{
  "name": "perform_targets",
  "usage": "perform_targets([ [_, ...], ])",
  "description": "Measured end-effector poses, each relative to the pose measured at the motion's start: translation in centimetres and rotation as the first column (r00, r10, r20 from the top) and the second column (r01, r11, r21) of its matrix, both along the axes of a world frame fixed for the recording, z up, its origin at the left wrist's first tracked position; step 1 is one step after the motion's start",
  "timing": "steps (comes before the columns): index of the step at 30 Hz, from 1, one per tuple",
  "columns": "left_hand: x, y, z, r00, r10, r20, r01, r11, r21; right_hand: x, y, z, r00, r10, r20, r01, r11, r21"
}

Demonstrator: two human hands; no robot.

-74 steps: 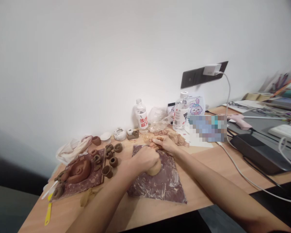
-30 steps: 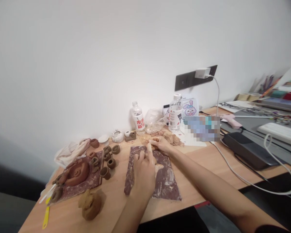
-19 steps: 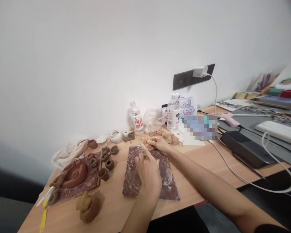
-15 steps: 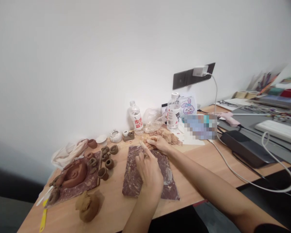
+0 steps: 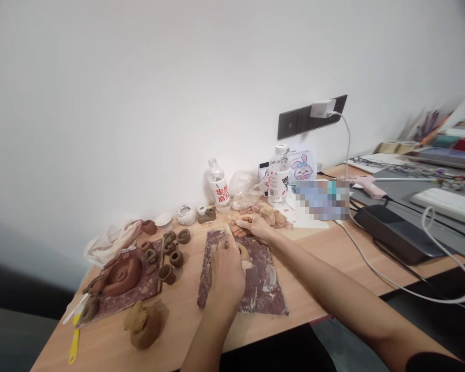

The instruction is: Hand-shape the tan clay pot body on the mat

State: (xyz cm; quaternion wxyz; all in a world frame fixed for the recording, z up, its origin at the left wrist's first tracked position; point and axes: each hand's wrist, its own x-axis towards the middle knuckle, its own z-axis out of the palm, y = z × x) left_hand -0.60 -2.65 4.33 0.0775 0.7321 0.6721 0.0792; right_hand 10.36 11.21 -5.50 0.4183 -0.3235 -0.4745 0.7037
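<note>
My left hand [image 5: 228,274] is over the speckled maroon board [image 5: 263,287], its back toward me and its fingers mostly hidden. A rounded tan clay piece [image 5: 244,252] shows just beyond its knuckles, and the fingers seem bent around it. A pale tip sticks up at the front of this hand; I cannot tell whether it is a clay-smeared finger. Close by, at the board's far edge, my right hand [image 5: 253,227] has thumb and fingers pressed together. What lies between them is hidden. Crumpled tan clay scraps [image 5: 273,215] lie right behind it.
Several small brown clay pots [image 5: 166,275] stand left of the board. Further left, a second board [image 5: 139,292] bears a reddish clay dish [image 5: 124,274]. A larger clay lump [image 5: 143,324] sits in front. Bottles [image 5: 219,188] line the wall; a white cable [image 5: 375,279] crosses the right.
My left hand has shifted slightly left and turned, its forefinger less stretched out. The tan clay piece now shows beside it. My right hand stays nearly in place.
</note>
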Motion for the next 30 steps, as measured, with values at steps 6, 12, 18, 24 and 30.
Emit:
perform_targets([
  [6, -0.3, 0.4, -0.7, 0.999, -0.012, 0.036, 0.012, 1.000, -0.017, 0.0, -0.1, 0.1, 1.000, -0.004, -0.003, 0.004, 1.000, -0.003],
  [12, -1.2, -0.4, 0.5, 0.978, -0.190, -0.081, 0.190, 0.982, -0.011, 0.0, -0.2, 0.2, 1.000, -0.003, -0.021, 0.003, 1.000, 0.010],
  [18, -2.2, 0.0, 1.4, 0.973, -0.191, -0.131, 0.180, 0.980, -0.089, 0.2, -0.2, 0.3, 1.000, 0.002, -0.013, -0.002, 1.000, 0.015],
  [24, -2.0, 0.3, 1.3, 0.977, -0.208, -0.043, 0.203, 0.974, -0.097, 0.2, -0.3, 0.5, 1.000, 0.002, 0.000, -0.002, 1.000, 0.017],
  [30, -2.7, 0.0, 1.1, 0.955, -0.274, -0.114, 0.264, 0.960, -0.091, 0.1, -0.3, 0.5, 1.000, -0.010, -0.009, 0.010, 1.000, 0.011],
])
